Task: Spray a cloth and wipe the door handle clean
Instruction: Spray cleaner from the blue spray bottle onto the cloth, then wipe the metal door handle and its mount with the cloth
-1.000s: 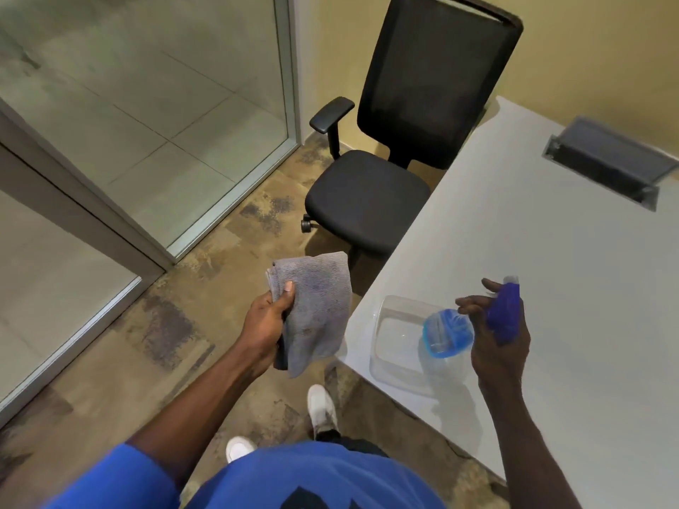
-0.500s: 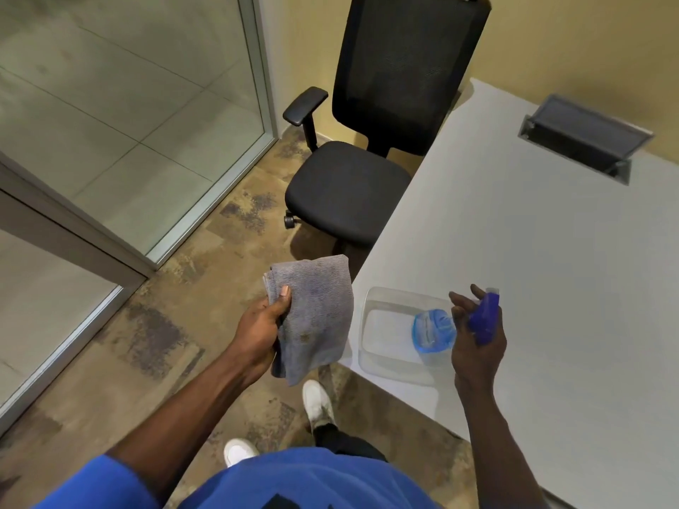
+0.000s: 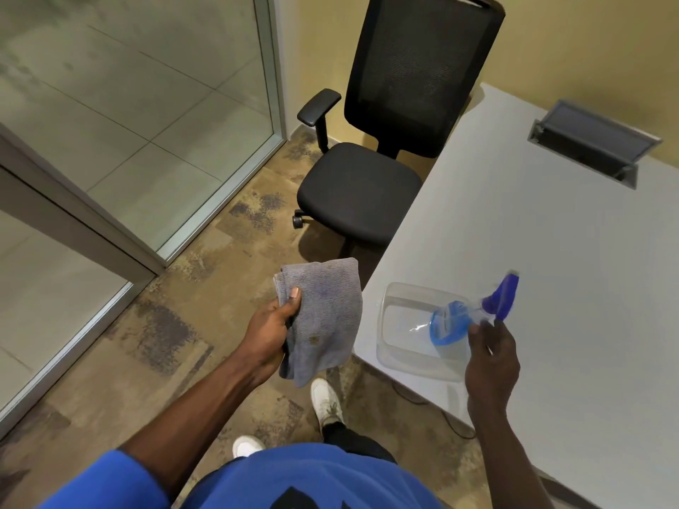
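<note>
My left hand (image 3: pixel 273 326) grips a folded grey cloth (image 3: pixel 323 321), stained in places, and holds it over the floor beside the table's corner. My right hand (image 3: pixel 492 358) holds a clear spray bottle (image 3: pixel 450 323) with a blue label and blue trigger head, pinched at the neck by the fingertips. The bottle is tilted and blurred, its body over a clear plastic container (image 3: pixel 398 314) at the corner of the white table (image 3: pixel 551 233). No door handle is in view.
A black office chair (image 3: pixel 371 185) stands ahead between the table and the glass partition (image 3: pixel 147 115) on the left. A grey cable hatch (image 3: pixel 591 141) is open at the far side of the table. My white shoes (image 3: pixel 325 400) are on the patchy brown floor.
My right hand has slid from around the trigger head down to the bottle's neck, and the bottle has tipped over the container. The left hand and cloth stay roughly where they were.
</note>
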`<move>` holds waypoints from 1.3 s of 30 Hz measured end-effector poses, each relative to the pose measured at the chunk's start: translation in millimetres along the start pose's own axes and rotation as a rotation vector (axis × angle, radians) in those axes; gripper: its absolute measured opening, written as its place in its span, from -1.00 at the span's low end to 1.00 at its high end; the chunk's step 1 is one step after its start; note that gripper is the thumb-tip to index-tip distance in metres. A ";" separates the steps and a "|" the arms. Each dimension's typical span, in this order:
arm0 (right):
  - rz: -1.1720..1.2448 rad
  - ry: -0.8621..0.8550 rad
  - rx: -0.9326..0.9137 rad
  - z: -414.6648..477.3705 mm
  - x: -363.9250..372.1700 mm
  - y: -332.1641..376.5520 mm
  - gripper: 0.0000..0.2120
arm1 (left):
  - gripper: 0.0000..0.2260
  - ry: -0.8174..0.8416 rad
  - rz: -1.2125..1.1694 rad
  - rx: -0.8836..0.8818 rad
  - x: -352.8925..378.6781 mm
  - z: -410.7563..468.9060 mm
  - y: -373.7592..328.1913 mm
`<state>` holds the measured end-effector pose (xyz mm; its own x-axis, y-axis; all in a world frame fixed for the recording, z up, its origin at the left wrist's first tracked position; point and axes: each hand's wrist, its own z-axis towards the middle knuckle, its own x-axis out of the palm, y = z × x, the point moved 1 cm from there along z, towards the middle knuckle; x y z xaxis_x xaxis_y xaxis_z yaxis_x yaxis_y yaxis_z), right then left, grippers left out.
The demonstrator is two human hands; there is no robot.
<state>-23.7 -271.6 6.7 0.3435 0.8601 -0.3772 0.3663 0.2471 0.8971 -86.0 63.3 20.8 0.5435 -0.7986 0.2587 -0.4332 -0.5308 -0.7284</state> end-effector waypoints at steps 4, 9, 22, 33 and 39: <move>-0.015 -0.034 0.061 -48.5 10.5 -9.6 -0.46 | -0.72 0.010 -0.016 0.002 -20.4 -12.4 -3.8; -0.019 0.075 0.009 -113.1 55.8 10.7 -0.60 | -0.68 0.041 -0.025 0.022 -60.1 -33.4 -12.9; 0.150 0.997 -0.082 -265.1 241.7 105.1 -0.66 | -0.66 -0.045 -0.290 0.171 -208.3 -106.4 -66.6; 0.221 1.365 0.231 -332.4 370.1 155.2 -0.60 | -0.74 -0.483 -0.367 0.222 -304.7 -96.3 -129.6; 0.293 1.399 0.257 -340.4 481.4 217.9 -0.66 | -0.72 -0.852 -0.092 0.377 -374.8 -36.1 -196.1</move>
<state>-72.9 348.2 98.9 -0.6212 0.6252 0.4725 0.6263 0.0337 0.7788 -230.7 456.4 89.6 0.9723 -0.2014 -0.1183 -0.1820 -0.3354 -0.9244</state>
